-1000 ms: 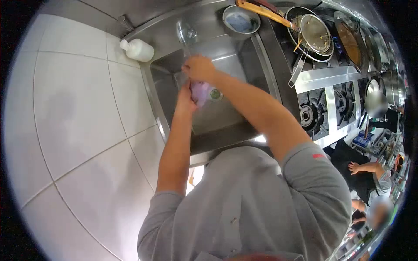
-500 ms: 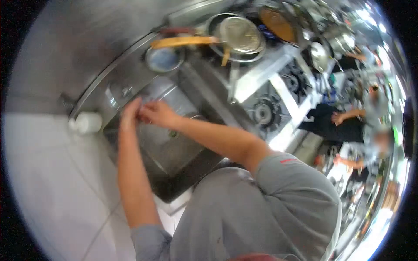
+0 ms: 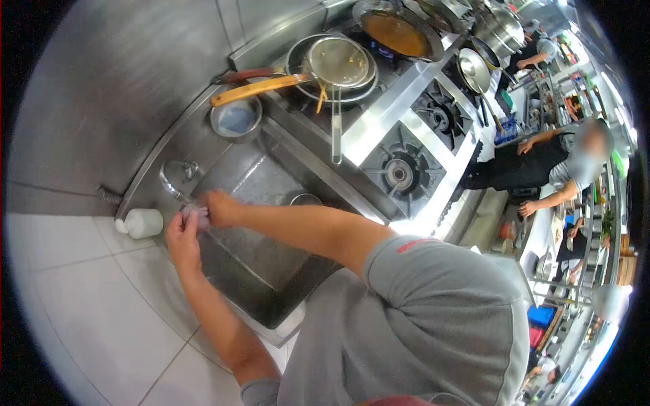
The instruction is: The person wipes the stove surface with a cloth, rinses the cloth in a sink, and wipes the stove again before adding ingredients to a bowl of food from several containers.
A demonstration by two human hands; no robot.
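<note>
My left hand (image 3: 181, 238) is closed around a small, pale greyish-pink item (image 3: 198, 216), soft-looking like a crumpled cloth; its exact kind does not show. From the other side my right hand (image 3: 221, 208) grips the same item, its fingers partly hidden and slightly blurred. Both hands are just below the spout of a curved metal tap (image 3: 169, 181), over the near left corner of a steel sink (image 3: 261, 260). Part of a round metal rim (image 3: 306, 199) shows in the sink behind my right forearm.
A white bottle (image 3: 143, 223) stands left of the sink. Beyond it are a metal pot (image 3: 237, 118), a strainer (image 3: 338, 62) with an orange handle, and a wok (image 3: 396, 34) holding brown liquid. Gas burners (image 3: 399, 172) lie right. A co-worker (image 3: 528, 162) stands farther right.
My hands have come beneath the tap, and the pale item between them now shows. The whole view has shifted, with the sink and stove appearing lower left in places.
</note>
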